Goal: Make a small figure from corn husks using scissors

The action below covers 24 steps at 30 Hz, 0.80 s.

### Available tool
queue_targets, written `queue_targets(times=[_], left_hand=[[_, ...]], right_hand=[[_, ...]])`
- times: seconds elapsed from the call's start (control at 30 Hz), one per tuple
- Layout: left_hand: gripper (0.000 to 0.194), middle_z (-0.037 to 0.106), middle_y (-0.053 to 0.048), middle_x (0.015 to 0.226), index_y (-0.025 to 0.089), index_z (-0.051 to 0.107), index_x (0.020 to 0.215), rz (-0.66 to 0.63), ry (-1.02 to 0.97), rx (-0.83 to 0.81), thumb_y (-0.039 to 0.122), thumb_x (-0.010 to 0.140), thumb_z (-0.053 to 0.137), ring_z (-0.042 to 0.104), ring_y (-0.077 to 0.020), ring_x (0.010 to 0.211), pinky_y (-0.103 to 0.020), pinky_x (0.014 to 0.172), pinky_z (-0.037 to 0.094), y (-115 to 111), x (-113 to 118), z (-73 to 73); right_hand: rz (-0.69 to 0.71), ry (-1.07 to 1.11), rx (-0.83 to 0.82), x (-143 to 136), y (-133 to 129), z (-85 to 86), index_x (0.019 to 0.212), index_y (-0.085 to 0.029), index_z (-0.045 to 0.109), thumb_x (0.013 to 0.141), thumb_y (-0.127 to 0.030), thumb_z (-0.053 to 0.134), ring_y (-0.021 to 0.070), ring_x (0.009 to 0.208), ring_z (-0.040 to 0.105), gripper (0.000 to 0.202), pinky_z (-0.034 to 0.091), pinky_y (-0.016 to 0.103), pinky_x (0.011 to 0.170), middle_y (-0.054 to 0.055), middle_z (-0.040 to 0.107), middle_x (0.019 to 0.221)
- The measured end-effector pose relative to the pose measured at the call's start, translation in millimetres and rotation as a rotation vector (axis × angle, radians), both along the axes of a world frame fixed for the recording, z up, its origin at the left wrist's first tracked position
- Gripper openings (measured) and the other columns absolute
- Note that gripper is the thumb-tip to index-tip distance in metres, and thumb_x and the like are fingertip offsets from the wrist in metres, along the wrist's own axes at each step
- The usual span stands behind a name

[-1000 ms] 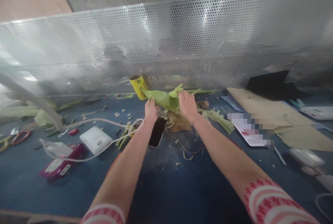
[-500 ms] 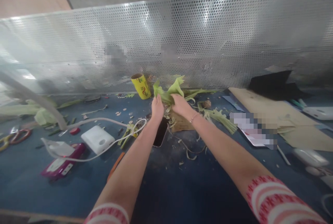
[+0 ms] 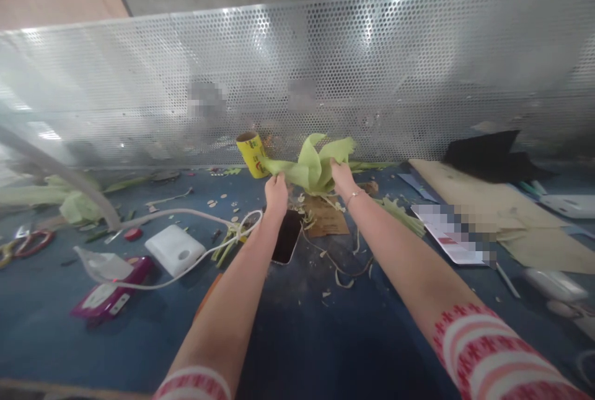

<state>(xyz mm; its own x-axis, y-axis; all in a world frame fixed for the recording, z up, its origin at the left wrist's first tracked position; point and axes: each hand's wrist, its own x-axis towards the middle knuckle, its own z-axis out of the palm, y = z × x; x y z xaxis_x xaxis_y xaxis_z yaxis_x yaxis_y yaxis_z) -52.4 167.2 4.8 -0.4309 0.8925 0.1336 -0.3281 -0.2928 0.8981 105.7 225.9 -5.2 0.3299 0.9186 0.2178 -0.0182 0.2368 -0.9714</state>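
A pale green, thin leaf-like sheet stretches between my two hands above the table, its upper flaps fanned out and curling. My left hand pinches its lower edge toward the left end. On the other side, my right hand is closed on the fanned part, thumb and fingers together. Below the sheet lie a brown paper piece and a dark-screened phone, the phone partly covered by my left wrist. Whether the sheet is paper, cloth or a real leaf, I cannot tell.
A yellow tube stands against the perforated metal panel. At left are a white charger, a purple power strip, a cable and scissors. Brown cardboard and another phone lie right. Scraps litter the blue table.
My hands have moved apart, the right one going rightward. The green sheet, bunched between them before, is now drawn out wider, and more of the brown paper and phone shows.
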Motion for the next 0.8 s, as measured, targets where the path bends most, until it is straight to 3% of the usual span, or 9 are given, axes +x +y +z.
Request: queue_targets(times=[0.17, 0.4, 0.8], left_hand=[[0.015, 0.056, 0.000, 0.062, 0.011, 0.058, 0.081, -0.017, -0.167, -0.105, 0.022, 0.082, 0.047, 0.057, -0.0117, 0.058, -0.030, 0.062, 0.051, -1, -6, 1.9], [0.032, 0.058, -0.008, 0.107, 0.014, 0.052, 0.112, -0.007, -0.365, -0.184, 0.032, 0.085, 0.050, 0.059, -0.0176, 0.089, -0.037, 0.074, 0.051, -2, -13, 1.8], [0.034, 0.056, -0.009, 0.113, 0.015, 0.051, 0.115, 0.094, -0.415, -0.202, 0.032, 0.085, 0.051, 0.057, -0.0195, 0.095, -0.040, 0.078, 0.050, -2, -22, 0.2]], right_hand=[[0.014, 0.292, -0.066, 4, 6, -3.9, 0.111, -0.014, 0.053, 0.088, -0.033, 0.050, 0.0162, 0.088, 0.059, 0.030, 0.051, 0.035, 0.074, 0.007, 0.058, 0.106], [0.026, 0.490, -0.077, 4, 3, -9.0, 0.112, -0.014, 0.053, 0.088, -0.033, 0.050, 0.0168, 0.090, 0.059, 0.031, 0.051, 0.036, 0.075, 0.007, 0.057, 0.108], [-0.042, 0.514, -0.089, 13, -4, -8.2, 0.112, -0.014, 0.053, 0.087, -0.032, 0.051, 0.0168, 0.090, 0.059, 0.031, 0.051, 0.036, 0.075, 0.007, 0.057, 0.108]])
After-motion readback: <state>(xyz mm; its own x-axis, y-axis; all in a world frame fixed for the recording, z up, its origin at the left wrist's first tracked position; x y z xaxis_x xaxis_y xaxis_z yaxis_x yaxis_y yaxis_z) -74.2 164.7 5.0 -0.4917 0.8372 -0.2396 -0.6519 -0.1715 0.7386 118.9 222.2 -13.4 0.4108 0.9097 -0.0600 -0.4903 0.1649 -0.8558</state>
